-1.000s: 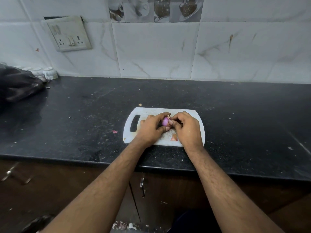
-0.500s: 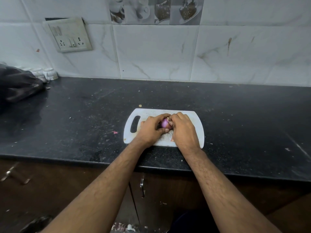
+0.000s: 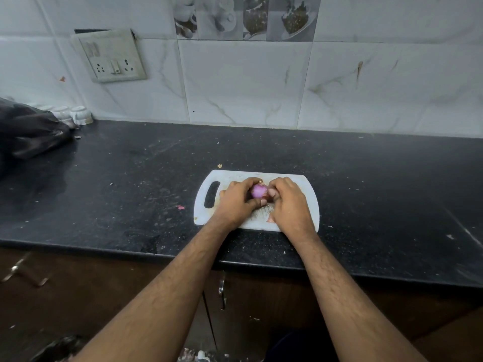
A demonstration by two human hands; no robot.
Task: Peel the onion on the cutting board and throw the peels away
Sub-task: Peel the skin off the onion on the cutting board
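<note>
A small purple onion [image 3: 258,190] is held just above the white cutting board [image 3: 309,205], which lies on the black counter. My left hand [image 3: 239,202] wraps around the onion from the left. My right hand [image 3: 288,205] pinches at the onion's right side, where brownish skin shows between the fingertips. A piece of peel [image 3: 269,218] lies on the board under my right hand, mostly hidden. Most of the onion is covered by my fingers.
The black counter [image 3: 130,178] carries crumbs and a pink scrap [image 3: 180,207] left of the board. A dark plastic bag [image 3: 28,131] and small white cups [image 3: 81,114] stand at the far left. A tiled wall with a socket plate [image 3: 112,57] runs behind.
Both hands have stayed on the onion over the board. My right fingers have shifted slightly at the onion's right side, and more purple flesh shows now.
</note>
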